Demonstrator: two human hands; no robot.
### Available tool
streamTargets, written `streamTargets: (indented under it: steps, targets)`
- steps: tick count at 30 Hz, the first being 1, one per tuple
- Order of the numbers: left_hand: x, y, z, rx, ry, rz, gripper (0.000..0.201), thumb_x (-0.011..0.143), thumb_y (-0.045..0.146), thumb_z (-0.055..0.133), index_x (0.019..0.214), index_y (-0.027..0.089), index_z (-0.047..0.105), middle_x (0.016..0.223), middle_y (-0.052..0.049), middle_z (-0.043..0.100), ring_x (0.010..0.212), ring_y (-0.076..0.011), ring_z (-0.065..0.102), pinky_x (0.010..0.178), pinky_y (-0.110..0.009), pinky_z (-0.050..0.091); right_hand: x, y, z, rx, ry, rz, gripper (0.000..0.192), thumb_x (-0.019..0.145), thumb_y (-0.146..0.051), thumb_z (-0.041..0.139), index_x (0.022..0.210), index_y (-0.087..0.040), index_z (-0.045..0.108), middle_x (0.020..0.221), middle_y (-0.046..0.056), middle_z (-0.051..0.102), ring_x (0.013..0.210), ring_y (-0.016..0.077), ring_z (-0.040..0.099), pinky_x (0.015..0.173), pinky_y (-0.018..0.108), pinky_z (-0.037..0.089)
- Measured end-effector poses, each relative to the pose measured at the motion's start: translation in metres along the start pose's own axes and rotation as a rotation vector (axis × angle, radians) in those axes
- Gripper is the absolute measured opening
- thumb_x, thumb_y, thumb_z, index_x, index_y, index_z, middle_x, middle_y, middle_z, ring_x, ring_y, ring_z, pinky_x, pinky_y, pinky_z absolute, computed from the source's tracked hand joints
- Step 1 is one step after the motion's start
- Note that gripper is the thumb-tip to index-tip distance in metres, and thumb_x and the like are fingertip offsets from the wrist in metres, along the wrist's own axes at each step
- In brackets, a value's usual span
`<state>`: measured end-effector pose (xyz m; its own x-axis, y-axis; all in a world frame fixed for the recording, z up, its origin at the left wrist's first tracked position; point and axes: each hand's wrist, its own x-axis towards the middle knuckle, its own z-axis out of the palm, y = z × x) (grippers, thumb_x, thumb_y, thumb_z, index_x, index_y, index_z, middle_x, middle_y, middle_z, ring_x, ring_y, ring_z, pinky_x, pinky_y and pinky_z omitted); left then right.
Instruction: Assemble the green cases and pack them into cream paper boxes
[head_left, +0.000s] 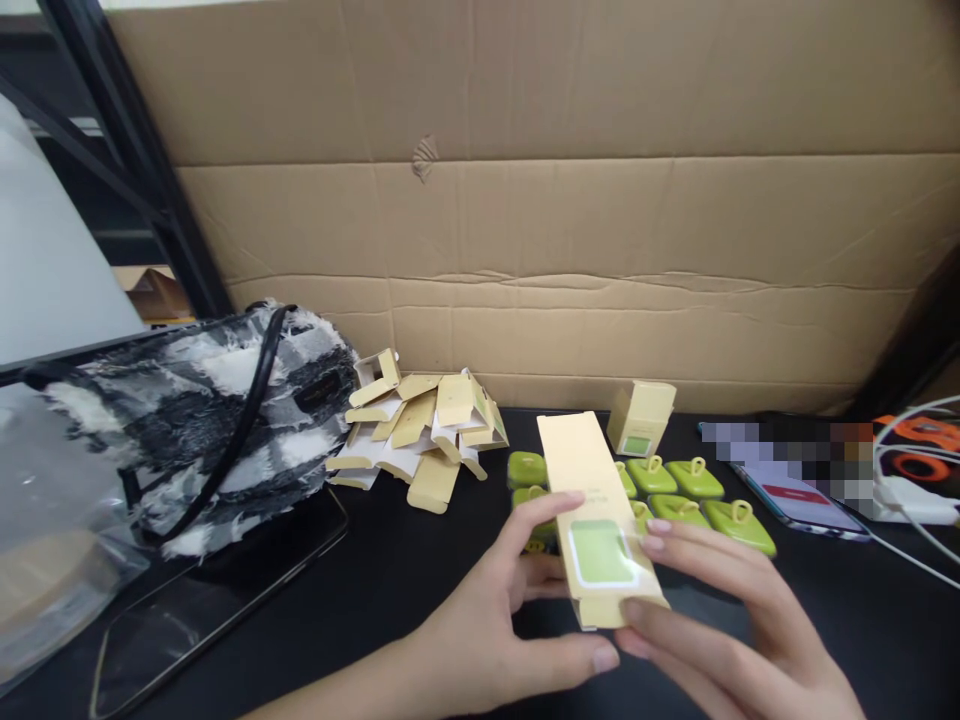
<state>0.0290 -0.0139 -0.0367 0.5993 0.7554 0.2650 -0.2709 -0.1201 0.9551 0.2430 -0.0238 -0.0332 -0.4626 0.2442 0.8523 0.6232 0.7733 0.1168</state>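
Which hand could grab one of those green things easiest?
The right hand, probably. Both hands hold the flat box, but most of the green pieces lie just beyond the right fingers. The left hand has only a couple near it.

- Small packing station, makeshift: a dark table (420, 570) is backed by a flattened corrugated cardboard sheet (525, 200).
- Flat carton blanks (420, 430) are heaped beside rows of identical green items (694, 490).
- One assembled box (641, 417) is stood behind them.
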Motion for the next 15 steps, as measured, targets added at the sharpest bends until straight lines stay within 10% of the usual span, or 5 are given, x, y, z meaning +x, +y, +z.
streamTargets:
  steps: [11, 15]
  targets:
    - [-0.001, -0.013, 0.002, -0.067, 0.033, -0.061, 0.042, 0.083, 0.031, 0.071, 0.119, 0.031, 0.050, 0.104, -0.002, 0.069, 0.100, -0.0179, 0.066, 0.093, -0.035, 0.047, 0.008, 0.003, 0.003, 0.139, -0.042, -0.075, 0.010, 0.095, -0.013, 0.053, 0.099, -0.017, 0.061, 0.084, 0.006, 0.076, 0.083, 0.0143, 0.072, 0.082, 0.023, 0.056]
    - [-0.001, -0.016, -0.002, 0.025, 0.036, 0.054, 0.032, 0.090, 0.033, 0.062, 0.120, 0.035, 0.050, 0.125, -0.003, 0.062, 0.112, -0.0215, 0.062, 0.098, -0.038, 0.045, 0.004, 0.011, 0.003, 0.248, -0.022, 0.172, 0.024, 0.093, -0.034, 0.056, 0.112, -0.020, 0.057, 0.109, 0.010, 0.068, 0.106, 0.0186, 0.065, 0.089, 0.026, 0.055]
